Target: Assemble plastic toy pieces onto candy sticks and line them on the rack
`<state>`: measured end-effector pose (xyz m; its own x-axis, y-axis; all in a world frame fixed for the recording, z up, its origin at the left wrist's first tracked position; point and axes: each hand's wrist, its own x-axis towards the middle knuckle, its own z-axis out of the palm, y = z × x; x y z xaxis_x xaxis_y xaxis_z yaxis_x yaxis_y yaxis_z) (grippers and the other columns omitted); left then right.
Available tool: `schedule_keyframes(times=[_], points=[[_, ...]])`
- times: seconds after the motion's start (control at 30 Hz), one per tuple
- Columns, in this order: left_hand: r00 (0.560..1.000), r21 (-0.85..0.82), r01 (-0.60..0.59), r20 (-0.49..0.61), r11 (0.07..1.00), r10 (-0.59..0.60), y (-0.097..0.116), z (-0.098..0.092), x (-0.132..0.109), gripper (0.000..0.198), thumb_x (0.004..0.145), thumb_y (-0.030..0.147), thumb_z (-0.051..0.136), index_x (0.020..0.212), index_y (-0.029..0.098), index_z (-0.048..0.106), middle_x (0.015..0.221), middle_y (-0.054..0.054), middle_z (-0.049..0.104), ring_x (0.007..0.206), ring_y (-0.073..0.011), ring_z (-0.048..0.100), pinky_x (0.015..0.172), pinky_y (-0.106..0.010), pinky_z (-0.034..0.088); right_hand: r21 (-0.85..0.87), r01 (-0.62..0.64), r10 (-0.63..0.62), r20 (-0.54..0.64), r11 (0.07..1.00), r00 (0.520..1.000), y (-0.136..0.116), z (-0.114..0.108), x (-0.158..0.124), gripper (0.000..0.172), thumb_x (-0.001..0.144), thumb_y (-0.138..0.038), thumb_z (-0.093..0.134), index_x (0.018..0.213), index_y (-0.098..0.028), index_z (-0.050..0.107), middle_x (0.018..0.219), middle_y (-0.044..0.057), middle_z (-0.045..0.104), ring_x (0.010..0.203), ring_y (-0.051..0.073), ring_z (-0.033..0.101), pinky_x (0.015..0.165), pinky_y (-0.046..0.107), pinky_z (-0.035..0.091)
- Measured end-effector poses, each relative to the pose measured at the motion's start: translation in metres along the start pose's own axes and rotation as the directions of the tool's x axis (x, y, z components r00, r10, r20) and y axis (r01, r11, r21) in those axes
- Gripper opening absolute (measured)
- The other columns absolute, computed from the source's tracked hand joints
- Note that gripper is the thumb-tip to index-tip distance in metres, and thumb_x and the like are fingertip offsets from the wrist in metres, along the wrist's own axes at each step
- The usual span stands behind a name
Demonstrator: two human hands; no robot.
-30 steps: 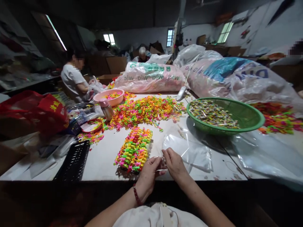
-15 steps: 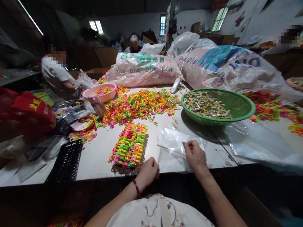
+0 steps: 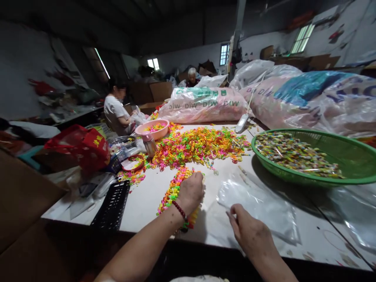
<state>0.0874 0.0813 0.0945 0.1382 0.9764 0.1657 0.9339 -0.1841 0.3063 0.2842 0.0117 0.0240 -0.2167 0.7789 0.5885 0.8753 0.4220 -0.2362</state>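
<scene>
My left hand (image 3: 191, 192) is over a block of small bright plastic pieces (image 3: 173, 192) stacked in rows, hiding its right side. Its fingers are curled closed; a bit of orange shows at the knuckles, but what they grip is hidden. A dark red bead bracelet (image 3: 179, 209) circles that wrist. My right hand (image 3: 254, 233) is closed in a pinch at the near left of the flat clear plastic bags (image 3: 264, 199). Thin clear film lies under its fingertips, seemingly a bag edge between thumb and forefinger.
Behind lies a heap of colourful plastic pieces (image 3: 199, 145), with a pink bowl (image 3: 152, 129) and a bottle (image 3: 149, 145). A green basket (image 3: 352, 156) holds small wrapped items. A black perforated tray (image 3: 113, 205) sits left. Large stuffed sacks (image 3: 205, 105) line the back; two people are beyond.
My left hand has moved from the table edge up onto the block of plastic pieces. My right hand has come nearer the bags' close left edge. The view has turned left and up.
</scene>
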Motion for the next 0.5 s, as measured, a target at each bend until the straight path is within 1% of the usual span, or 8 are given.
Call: schedule_keyframes(times=[0.07, 0.13, 0.2, 0.27, 0.33, 0.4, 0.47, 0.5], points=[[0.998, -0.097, 0.061, -0.017, 0.993, -0.062, -0.014, -0.011, 0.016, 0.025, 0.083, 0.003, 0.042, 0.097, 0.016, 0.058, 0.100, -0.013, 0.064, 0.092, -0.0249, 0.060, 0.078, -0.033, 0.042, -0.102, -0.062, 0.066, 0.030, 0.993, 0.997, 0.020, 0.013, 0.008, 0.016, 0.093, -0.027, 0.042, 0.079, -0.023, 0.050, 0.062, -0.001, 0.059, 0.047, 0.016, 0.059, 0.045, 0.026, 0.028], [0.981, -0.367, 0.184, 0.009, 0.912, -0.195, -0.030, -0.019, 0.034, 0.021, 0.081, 0.003, 0.048, 0.091, 0.017, 0.059, 0.100, -0.012, 0.064, 0.096, -0.0242, 0.058, 0.079, -0.031, 0.040, -0.125, -0.168, 0.177, 0.072, 0.978, 0.981, 0.038, 0.026, 0.023, 0.014, 0.089, -0.028, 0.045, 0.077, -0.023, 0.048, 0.063, 0.000, 0.059, 0.049, 0.017, 0.058, 0.046, 0.026, 0.025], [0.954, -0.607, 0.275, 0.077, 0.746, -0.289, -0.045, -0.023, 0.054, 0.010, 0.081, 0.008, 0.054, 0.080, 0.017, 0.059, 0.091, -0.009, 0.065, 0.088, -0.0209, 0.057, 0.073, -0.028, 0.039, -0.055, -0.332, 0.336, 0.112, 0.942, 0.935, 0.051, 0.039, 0.045, 0.014, 0.086, -0.030, 0.049, 0.074, -0.023, 0.047, 0.057, -0.001, 0.055, 0.048, 0.018, 0.055, 0.047, 0.026, 0.025], [0.941, -0.714, 0.311, 0.137, 0.627, -0.310, -0.060, -0.023, 0.074, 0.015, 0.083, 0.014, 0.055, 0.069, 0.016, 0.056, 0.075, -0.007, 0.065, 0.069, -0.0156, 0.055, 0.062, -0.025, 0.036, 0.153, -0.516, 0.494, 0.162, 0.843, 0.854, 0.057, 0.052, 0.071, 0.017, 0.081, -0.029, 0.056, 0.069, -0.023, 0.046, 0.051, -0.003, 0.051, 0.046, 0.015, 0.051, 0.047, 0.024, 0.026], [0.933, -0.794, 0.336, 0.207, 0.506, -0.294, -0.074, -0.020, 0.093, 0.018, 0.084, 0.014, 0.051, 0.067, 0.015, 0.055, 0.066, -0.005, 0.063, 0.050, -0.0097, 0.044, 0.051, -0.022, 0.029, 0.483, -0.652, 0.611, 0.266, 0.585, 0.746, 0.059, 0.067, 0.097, 0.022, 0.076, -0.029, 0.062, 0.064, -0.022, 0.045, 0.047, -0.005, 0.047, 0.040, 0.011, 0.043, 0.042, 0.022, 0.026], [0.929, -0.867, 0.349, 0.270, 0.355, -0.254, -0.087, -0.016, 0.109, 0.013, 0.081, 0.009, 0.050, 0.070, 0.014, 0.055, 0.063, -0.003, 0.061, 0.041, -0.0054, 0.032, 0.046, -0.021, 0.022, 0.739, -0.659, 0.619, 0.455, 0.138, 0.640, 0.058, 0.082, 0.118, 0.020, 0.069, -0.026, 0.068, 0.065, -0.020, 0.050, 0.046, -0.008, 0.044, 0.034, 0.006, 0.032, 0.035, 0.018, 0.022], [0.932, -0.917, 0.340, 0.300, 0.207, -0.203, -0.099, -0.010, 0.119, 0.008, 0.077, 0.007, 0.053, 0.072, 0.013, 0.054, 0.063, -0.001, 0.060, 0.039, -0.0031, 0.028, 0.044, -0.019, 0.019, 0.765, -0.568, 0.524, 0.632, -0.304, 0.571, 0.058, 0.096, 0.133, 0.018, 0.061, -0.016, 0.072, 0.073, -0.018, 0.058, 0.047, -0.009, 0.045, 0.031, 0.003, 0.028, 0.030, 0.015, 0.022], [0.936, -0.935, 0.329, 0.304, 0.136, -0.177, -0.105, -0.006, 0.122, 0.006, 0.075, 0.007, 0.055, 0.073, 0.013, 0.054, 0.063, 0.000, 0.059, 0.040, -0.0027, 0.031, 0.044, -0.018, 0.020, 0.727, -0.511, 0.480, 0.686, -0.458, 0.546, 0.057, 0.103, 0.138, 0.022, 0.058, -0.010, 0.072, 0.076, -0.017, 0.061, 0.050, -0.007, 0.050, 0.032, 0.003, 0.035, 0.030, 0.014, 0.028]])
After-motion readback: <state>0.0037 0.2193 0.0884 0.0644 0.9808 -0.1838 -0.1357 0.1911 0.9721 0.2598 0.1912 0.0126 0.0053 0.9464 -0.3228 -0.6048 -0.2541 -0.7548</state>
